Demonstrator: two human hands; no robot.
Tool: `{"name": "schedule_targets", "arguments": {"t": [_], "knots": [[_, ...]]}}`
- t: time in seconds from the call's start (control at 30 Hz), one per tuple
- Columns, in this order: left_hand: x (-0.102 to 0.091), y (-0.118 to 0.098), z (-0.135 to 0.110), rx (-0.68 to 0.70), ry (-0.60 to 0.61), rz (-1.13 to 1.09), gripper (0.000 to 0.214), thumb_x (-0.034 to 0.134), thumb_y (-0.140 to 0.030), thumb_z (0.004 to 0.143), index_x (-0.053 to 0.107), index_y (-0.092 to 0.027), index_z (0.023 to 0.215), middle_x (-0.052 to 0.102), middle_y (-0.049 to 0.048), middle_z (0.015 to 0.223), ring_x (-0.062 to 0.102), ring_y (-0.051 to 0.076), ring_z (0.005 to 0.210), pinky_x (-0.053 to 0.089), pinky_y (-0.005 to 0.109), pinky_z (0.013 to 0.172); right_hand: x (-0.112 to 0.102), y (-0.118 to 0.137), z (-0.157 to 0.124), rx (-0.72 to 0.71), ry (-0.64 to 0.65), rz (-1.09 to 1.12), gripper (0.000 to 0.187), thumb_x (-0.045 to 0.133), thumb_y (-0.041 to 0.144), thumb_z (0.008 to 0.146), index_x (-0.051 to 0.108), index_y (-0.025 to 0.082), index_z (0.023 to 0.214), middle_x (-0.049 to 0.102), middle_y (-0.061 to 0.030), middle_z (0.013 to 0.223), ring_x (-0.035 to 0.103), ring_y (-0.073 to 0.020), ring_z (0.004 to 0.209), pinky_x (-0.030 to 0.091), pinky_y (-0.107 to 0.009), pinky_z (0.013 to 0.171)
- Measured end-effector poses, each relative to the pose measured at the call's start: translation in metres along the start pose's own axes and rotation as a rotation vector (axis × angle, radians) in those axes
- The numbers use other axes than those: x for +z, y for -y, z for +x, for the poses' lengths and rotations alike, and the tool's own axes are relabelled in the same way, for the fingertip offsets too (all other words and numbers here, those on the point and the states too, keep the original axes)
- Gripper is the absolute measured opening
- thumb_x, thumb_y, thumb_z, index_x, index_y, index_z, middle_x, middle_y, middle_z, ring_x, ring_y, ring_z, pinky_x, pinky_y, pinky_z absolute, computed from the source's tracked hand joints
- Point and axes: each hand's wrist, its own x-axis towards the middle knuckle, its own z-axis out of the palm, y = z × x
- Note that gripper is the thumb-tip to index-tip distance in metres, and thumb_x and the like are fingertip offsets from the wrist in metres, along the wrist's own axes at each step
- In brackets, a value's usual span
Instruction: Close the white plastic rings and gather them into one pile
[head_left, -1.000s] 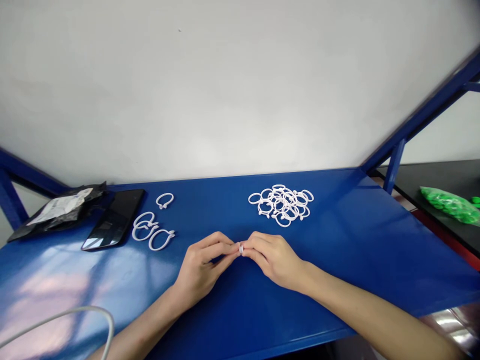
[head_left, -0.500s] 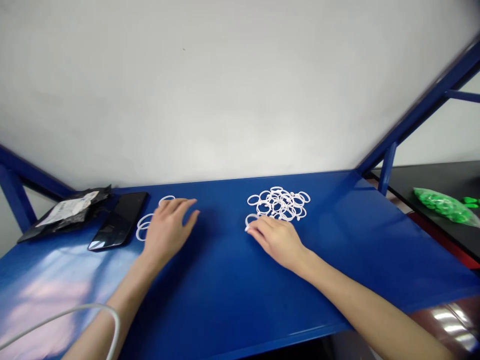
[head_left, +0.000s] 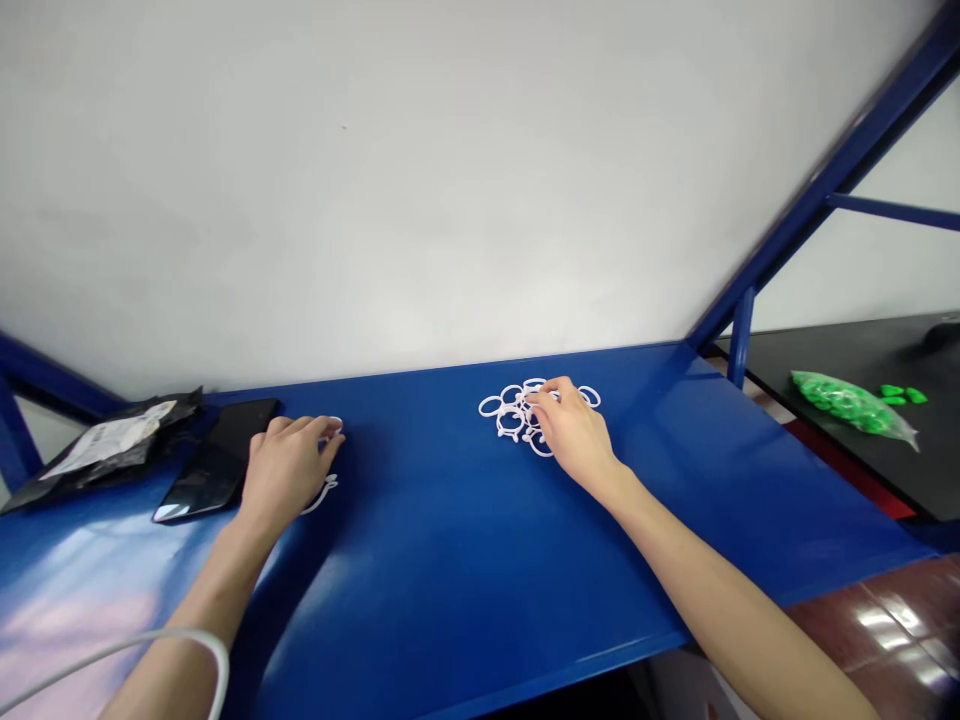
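A loose cluster of thin white rings point(head_left: 491, 406) with small knobs on them lies on the blue table. My right hand point(head_left: 577, 435) reaches over the near right part of the cluster, its thumb and forefinger apart and touching the rings; nothing is plainly gripped. Over at the left, my left hand point(head_left: 289, 465) is closed low above the table, a white ring point(head_left: 335, 424) showing at its fingertips. Beneath that wrist another white ring point(head_left: 321, 496) lies on the table, partly hidden by the hand.
A black phone point(head_left: 217, 462) and a black plastic packet point(head_left: 112, 445) with a label lie left of my left hand. A white cable point(head_left: 172, 634) crosses my left forearm. Blue frame bars point(head_left: 741, 335) rise at the right, beyond them a bag of green pieces point(head_left: 847, 402) on a black table.
My right hand has left the ring it pinched at the cluster's near edge and reached farther into the cluster. My left hand has moved left and closed. The view has shifted slightly right.
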Motion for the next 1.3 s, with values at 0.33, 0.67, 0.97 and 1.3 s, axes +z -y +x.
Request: {"name": "schedule_targets", "arguments": {"t": [0.33,0.67,0.97,1.3], "knots": [[-0.020,-0.088,-0.038,0.259,0.194,-0.861,0.024,0.054,-0.043,0.099,0.067,-0.025,0.109,0.072,0.0026,0.102,0.067,0.019,0.090,0.053,0.030,0.081,0.001,0.051,-0.034,-0.367,0.011,0.558,0.029,0.059,0.032,0.102,0.063,0.019,0.128,0.064,-0.0126,0.135,0.072,-0.0186,0.096,0.060,-0.031,0.077],[-0.018,-0.108,-0.054,0.104,0.368,-1.295,0.017,0.067,-0.038,0.093,0.066,-0.023,0.100,0.073,0.0018,0.097,0.070,0.017,0.090,0.055,0.028,0.083,0.005,0.068,-0.043,-0.192,0.180,1.021,0.009,0.063,0.026,0.100,0.072,0.022,0.100,0.076,0.0002,0.089,0.069,-0.0125,0.075,0.052,-0.023,0.067],[-0.010,-0.113,-0.058,0.138,0.210,-1.089,0.013,0.066,-0.033,0.094,0.074,-0.024,0.091,0.076,-0.0010,0.089,0.071,0.015,0.082,0.055,0.025,0.077,0.007,0.072,-0.045,-0.247,0.220,0.998,0.012,0.059,0.023,0.102,0.071,0.021,0.100,0.075,-0.0014,0.092,0.068,-0.0135,0.079,0.050,-0.024,0.072],[-0.013,-0.126,-0.072,0.355,-0.106,-1.042,0.007,0.067,-0.019,0.094,0.071,-0.023,0.090,0.074,0.0011,0.082,0.071,0.015,0.075,0.057,0.025,0.068,0.003,0.068,-0.049,-0.369,0.130,0.948,0.018,0.055,0.024,0.104,0.072,0.021,0.100,0.077,-0.0012,0.092,0.071,-0.0129,0.075,0.055,-0.023,0.071]]}}
